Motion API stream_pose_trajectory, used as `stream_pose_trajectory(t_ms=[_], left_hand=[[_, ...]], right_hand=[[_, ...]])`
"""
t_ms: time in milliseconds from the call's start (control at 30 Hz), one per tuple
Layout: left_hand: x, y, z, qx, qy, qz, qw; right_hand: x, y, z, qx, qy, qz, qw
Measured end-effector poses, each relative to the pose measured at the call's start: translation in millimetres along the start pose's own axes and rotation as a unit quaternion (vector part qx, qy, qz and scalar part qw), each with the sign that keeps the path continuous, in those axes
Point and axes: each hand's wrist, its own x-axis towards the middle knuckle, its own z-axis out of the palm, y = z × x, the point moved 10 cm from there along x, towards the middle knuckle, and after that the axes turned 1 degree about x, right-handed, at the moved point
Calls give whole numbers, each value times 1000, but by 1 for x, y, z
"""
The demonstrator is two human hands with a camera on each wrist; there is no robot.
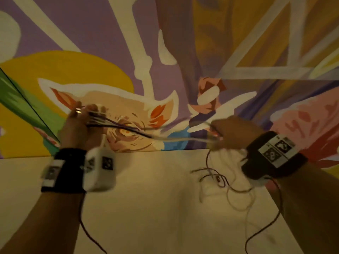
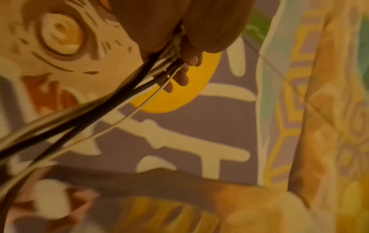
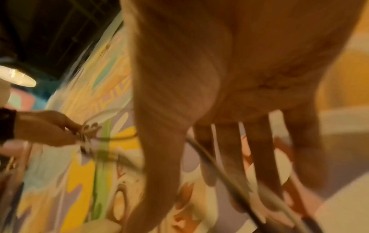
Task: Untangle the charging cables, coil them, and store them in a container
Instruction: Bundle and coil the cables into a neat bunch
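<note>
Left hand (image 1: 80, 125): raised above the bench, fingers curled tight round a bundle of cables (image 1: 128, 129); grip clenched on the strands. A ring shows on one finger.
Left grip, wrist view: dark and pale strands squeezed between thumb and fingers (image 2: 179, 75), fanning out below the hand (image 2: 169, 23).
Right hand (image 1: 233, 131): raised at about the same height, well apart from the left. Head view shows the far end of the strands meeting it at the fingers.
Right grip: wrist view is blurred; fingers (image 3: 261, 149) hang fairly straight with a cable (image 3: 219, 170) passing by them. Whether it pinches the strands or they only run over the fingers, cannot tell.
Cables: a stretch of dark and white strands runs nearly level between the two hands, in the air. The remainder drops from the right hand into a loose tangle (image 1: 220, 180) lying on the bench.
Bench (image 1: 156, 198): pale top, beneath both forearms.
Wrist bands: a dark strap with white marker blocks (image 1: 100, 169) on the left, a dark band with printed markers (image 1: 275, 153) on the right.
Backdrop: painted mural (image 1: 128, 52) with a tiger face behind the hands.
</note>
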Motion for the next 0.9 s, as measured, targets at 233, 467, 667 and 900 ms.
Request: stream_pose_trajectory(t_ms=[233, 467, 667, 900], left_hand=[[-82, -119, 37, 72, -22, -147, 986], [-77, -125, 14, 57, 41, -182, 981], [-100, -140, -25, 135, 34, -318, 938], [-106, -93, 50, 732, -316, 50, 601]], right_hand=[[-5, -112, 38, 302, -14, -113, 946], [-20, -142, 55, 378, 67, -121, 915], [-21, -136, 43, 324, 37, -163, 931], [-19, -149, 25, 255, -50, -222, 940]])
